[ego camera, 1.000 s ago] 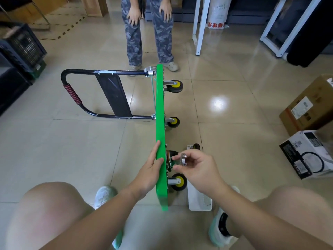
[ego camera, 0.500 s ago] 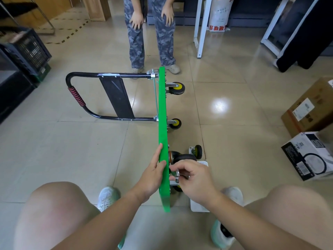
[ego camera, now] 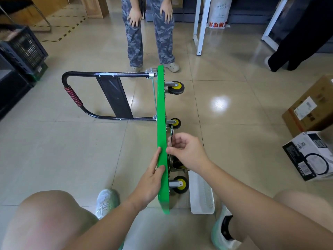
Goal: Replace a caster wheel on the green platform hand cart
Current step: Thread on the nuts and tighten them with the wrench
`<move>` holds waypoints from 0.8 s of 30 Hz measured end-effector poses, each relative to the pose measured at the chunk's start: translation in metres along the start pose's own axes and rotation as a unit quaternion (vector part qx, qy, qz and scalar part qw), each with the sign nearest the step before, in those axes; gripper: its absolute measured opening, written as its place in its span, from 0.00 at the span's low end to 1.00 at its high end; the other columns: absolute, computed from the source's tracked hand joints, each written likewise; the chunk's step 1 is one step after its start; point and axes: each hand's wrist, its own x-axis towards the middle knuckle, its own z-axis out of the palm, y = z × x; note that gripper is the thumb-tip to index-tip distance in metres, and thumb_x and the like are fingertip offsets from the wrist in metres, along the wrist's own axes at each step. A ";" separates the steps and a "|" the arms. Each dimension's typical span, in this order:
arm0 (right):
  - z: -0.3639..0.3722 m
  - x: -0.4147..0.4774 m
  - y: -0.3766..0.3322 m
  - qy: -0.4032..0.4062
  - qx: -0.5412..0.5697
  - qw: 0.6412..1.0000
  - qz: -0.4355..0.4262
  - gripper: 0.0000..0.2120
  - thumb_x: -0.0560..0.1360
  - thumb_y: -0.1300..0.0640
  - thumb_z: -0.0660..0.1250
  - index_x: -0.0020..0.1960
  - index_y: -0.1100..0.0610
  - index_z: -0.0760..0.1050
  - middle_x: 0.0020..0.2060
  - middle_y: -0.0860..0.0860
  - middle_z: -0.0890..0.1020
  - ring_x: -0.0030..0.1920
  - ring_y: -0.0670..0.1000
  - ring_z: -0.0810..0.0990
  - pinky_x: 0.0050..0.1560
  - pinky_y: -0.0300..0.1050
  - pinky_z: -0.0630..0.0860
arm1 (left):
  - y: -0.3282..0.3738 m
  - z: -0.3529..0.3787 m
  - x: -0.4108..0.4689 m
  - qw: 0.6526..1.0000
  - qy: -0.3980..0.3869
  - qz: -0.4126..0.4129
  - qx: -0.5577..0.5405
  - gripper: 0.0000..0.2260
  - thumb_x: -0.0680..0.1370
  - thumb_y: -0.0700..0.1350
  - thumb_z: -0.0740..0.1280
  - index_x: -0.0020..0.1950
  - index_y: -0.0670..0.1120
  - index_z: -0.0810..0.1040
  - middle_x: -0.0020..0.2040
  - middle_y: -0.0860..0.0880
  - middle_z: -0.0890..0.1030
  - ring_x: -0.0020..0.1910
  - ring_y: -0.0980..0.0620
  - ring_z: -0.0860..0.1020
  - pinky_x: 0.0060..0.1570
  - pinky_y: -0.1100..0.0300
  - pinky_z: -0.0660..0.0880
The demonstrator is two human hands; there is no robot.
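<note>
The cart point(ego camera: 161, 123) deck is bright green, its handle point(ego camera: 90, 74) black with a red-and-black striped grip point(ego camera: 73, 95), and its wheels point(ego camera: 177, 87) are black with yellow hubs. The bystander's trousers point(ego camera: 149, 33) are grey camouflage. The floor point(ego camera: 54, 141) is glossy beige tile.

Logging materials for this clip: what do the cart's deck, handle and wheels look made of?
Deck: smooth glossy green, plastic or painted metal, unclear. Handle: black tube with sheen, probably painted steel. Wheels: matte black tyres, rubber-like, on yellow hubs, likely plastic.
</note>
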 end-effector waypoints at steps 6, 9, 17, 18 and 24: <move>-0.005 0.032 0.002 -0.025 0.058 0.993 0.100 0.11 0.71 0.69 0.75 0.49 0.58 0.80 0.46 0.56 0.86 0.48 0.55 0.86 0.49 0.49 0.84 | -0.001 -0.001 0.003 1.000 -0.010 0.005 0.004 0.26 0.87 0.51 0.54 0.68 0.85 0.53 0.68 0.79 0.62 0.71 0.70 0.67 0.75 0.56 0.64; -0.011 0.038 0.005 -0.027 0.121 0.980 0.155 0.10 0.72 0.70 0.74 0.51 0.62 0.79 0.45 0.59 0.85 0.45 0.55 0.87 0.48 0.50 0.84 | -0.003 -0.001 0.003 1.000 -0.012 0.001 0.000 0.26 0.87 0.51 0.54 0.68 0.85 0.53 0.74 0.73 0.63 0.74 0.62 0.67 0.77 0.55 0.63; -0.029 -0.019 -0.022 0.043 0.098 0.993 0.059 0.12 0.69 0.73 0.75 0.46 0.59 0.81 0.45 0.54 0.87 0.47 0.50 0.85 0.50 0.42 0.82 | 0.002 0.001 0.002 1.000 -0.009 -0.003 0.003 0.26 0.87 0.51 0.54 0.67 0.86 0.52 0.72 0.70 0.65 0.63 0.72 0.70 0.70 0.58 0.68; -0.027 -0.031 -0.024 0.044 0.092 0.994 0.050 0.12 0.68 0.73 0.75 0.45 0.59 0.81 0.44 0.54 0.87 0.46 0.50 0.86 0.50 0.42 0.82 | 0.002 0.000 0.002 1.000 -0.006 -0.002 -0.004 0.26 0.87 0.50 0.54 0.68 0.85 0.53 0.72 0.69 0.66 0.64 0.71 0.70 0.71 0.57 0.68; -0.006 -0.070 -0.009 0.064 0.101 0.993 0.017 0.14 0.66 0.77 0.75 0.42 0.60 0.81 0.42 0.52 0.87 0.43 0.48 0.86 0.48 0.41 0.82 | 0.003 0.000 0.000 1.000 0.001 0.003 -0.021 0.27 0.87 0.48 0.55 0.69 0.84 0.55 0.77 0.65 0.65 0.71 0.64 0.69 0.72 0.60 0.65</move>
